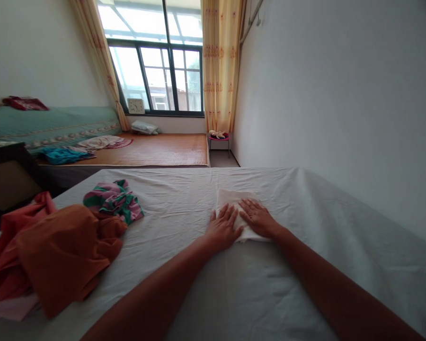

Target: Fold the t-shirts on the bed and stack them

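Note:
A folded white cloth point(228, 195) lies flat on the pale bed sheet point(177, 189), right of the middle. My left hand point(223, 227) rests palm down on its left side, fingers stretched out. On the right part of the same cloth lies my right hand point(258, 218), also flat with its fingers spread. Both palms touch the cloth, and neither hand grips it. Part of the cloth is hidden under the hands, so its exact kind cannot be made out.
To the left lie a crumpled orange-brown garment point(67, 251), a coral-red cloth point(14, 237) and a pink-and-green patterned cloth point(113, 199). A second bed with a brown mat point(163, 147) stands beyond, below the window. A white wall point(333, 94) borders the right side.

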Available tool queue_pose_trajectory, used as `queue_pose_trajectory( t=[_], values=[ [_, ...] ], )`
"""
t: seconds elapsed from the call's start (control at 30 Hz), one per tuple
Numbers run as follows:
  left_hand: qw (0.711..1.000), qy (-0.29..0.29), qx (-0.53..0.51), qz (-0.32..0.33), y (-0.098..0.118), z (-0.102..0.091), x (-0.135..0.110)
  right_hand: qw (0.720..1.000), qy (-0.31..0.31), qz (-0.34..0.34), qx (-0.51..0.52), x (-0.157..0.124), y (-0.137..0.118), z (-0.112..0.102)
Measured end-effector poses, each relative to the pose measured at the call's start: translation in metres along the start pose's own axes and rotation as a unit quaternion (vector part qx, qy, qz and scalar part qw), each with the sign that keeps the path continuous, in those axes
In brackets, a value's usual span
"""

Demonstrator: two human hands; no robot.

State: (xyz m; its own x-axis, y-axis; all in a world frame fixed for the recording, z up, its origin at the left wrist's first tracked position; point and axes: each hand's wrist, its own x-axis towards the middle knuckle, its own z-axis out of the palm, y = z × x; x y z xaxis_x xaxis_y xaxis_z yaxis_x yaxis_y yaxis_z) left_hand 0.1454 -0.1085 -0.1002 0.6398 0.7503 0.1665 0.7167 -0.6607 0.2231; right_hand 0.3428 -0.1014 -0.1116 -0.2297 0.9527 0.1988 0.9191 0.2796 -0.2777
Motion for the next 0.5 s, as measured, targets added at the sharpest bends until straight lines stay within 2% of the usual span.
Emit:
queue_pose_trajectory(
  t=[0.07,0.17,0.3,0.4,0.5],
  values=[
    [1.0,-0.003,-0.007,-0.002,0.001,0.0,-0.001,0.999,0.011,0.05,0.003,0.002,0.011,0.003],
    [1.0,0.0,-0.018,-0.002,0.001,-0.001,-0.001,0.99,0.076,0.116,0.021,0.004,0.022,0.004],
    [1.0,0.012,-0.023,0.002,-0.001,0.0,-0.003,0.967,0.134,0.159,0.146,0.0,0.024,-0.004],
    [0.999,0.02,-0.026,0.001,-0.001,0.001,-0.004,0.921,0.133,0.186,0.316,-0.005,0.019,-0.015],
    [0.999,0.023,-0.031,-0.002,0.0,0.001,-0.005,0.85,0.063,0.19,0.487,-0.01,0.014,-0.028]
  ],
)
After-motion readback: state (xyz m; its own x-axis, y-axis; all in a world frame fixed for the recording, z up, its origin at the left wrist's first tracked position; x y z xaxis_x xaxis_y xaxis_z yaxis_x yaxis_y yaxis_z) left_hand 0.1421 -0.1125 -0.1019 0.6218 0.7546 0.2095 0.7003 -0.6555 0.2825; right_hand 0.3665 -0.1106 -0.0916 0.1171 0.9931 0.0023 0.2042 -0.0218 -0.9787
